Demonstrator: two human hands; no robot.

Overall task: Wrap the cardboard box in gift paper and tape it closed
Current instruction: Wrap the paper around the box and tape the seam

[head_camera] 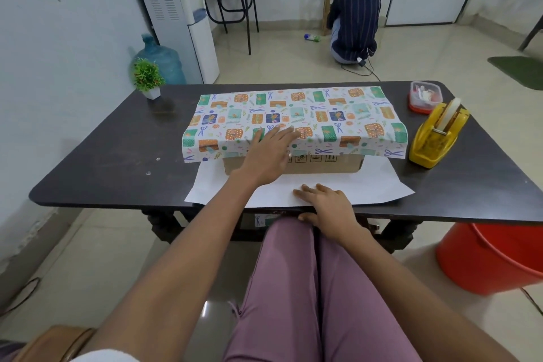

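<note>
- Cardboard box (293, 164) sits mid-desk (117, 156), its near side bare under the draped gift paper (293, 114).
- Right hand (326, 203) lies flat, fingers straight, on the paper's white near flap (thumb hooked below the desk edge).
- Left hand (269, 147) presses the patterned paper on the box top, fingers extended.
- Yellow tape dispenser (437, 135) stands just right of the box.

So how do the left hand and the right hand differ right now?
The left hand lies flat on the gift paper atop the cardboard box; the right hand rests nearer, on the paper's white flap at the table edge. The left arm reaches farther out. Both have straight fingers and grip nothing.
</note>
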